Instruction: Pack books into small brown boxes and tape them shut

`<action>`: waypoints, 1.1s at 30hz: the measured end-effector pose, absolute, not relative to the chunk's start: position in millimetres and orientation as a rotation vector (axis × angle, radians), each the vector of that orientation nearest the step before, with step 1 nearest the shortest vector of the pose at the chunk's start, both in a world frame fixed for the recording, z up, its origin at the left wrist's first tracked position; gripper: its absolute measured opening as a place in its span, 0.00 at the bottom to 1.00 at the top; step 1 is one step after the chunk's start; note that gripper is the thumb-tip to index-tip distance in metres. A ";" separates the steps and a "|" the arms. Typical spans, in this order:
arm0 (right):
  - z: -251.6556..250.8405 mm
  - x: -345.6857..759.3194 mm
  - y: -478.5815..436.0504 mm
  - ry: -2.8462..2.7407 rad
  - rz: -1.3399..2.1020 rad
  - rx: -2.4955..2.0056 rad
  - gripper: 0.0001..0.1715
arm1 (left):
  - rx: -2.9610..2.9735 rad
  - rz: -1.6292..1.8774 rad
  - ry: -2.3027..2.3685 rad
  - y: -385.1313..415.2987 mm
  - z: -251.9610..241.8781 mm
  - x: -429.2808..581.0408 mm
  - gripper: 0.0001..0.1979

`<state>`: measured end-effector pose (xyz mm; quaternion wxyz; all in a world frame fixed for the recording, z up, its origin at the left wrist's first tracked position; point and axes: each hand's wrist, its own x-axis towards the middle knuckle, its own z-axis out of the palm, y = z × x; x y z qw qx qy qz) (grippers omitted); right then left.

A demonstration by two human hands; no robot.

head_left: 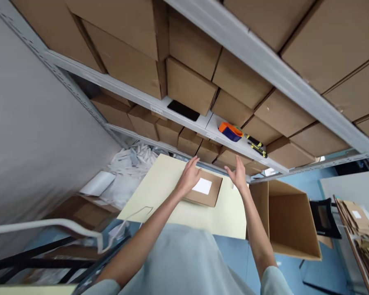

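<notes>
The flat cardboard box (pixel 209 198), bearing a matte white rectangular label (pixel 202 186), lies on the smooth cream worktop (pixel 160 188) between the hands, long axis roughly sideways; the left hand (pixel 189 178) is nearer, over its left end — contact unclear; the right hand (pixel 238 176) stands apart rightward; both hands' fingers are extended, gripping nothing.

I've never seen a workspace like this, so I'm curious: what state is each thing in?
Small box: closed, labelled, lying on the table
Left hand: open, at the box's left side; contact unclear
Right hand: open, apart from the box
Large carton: open
Black slab: flat on the shelf
Orange-and-blue item: lying on the shelf
Yellow-and-black tools: lying down; blades unclear
White plastic heap: loose, crumpled
</notes>
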<state>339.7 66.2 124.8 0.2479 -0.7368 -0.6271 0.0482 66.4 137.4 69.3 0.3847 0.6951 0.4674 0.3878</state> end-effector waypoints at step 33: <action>182.2 200.2 -13.4 -0.973 0.811 -1.465 0.29 | 1.560 1.266 0.807 32.4 163.4 55.0 0.09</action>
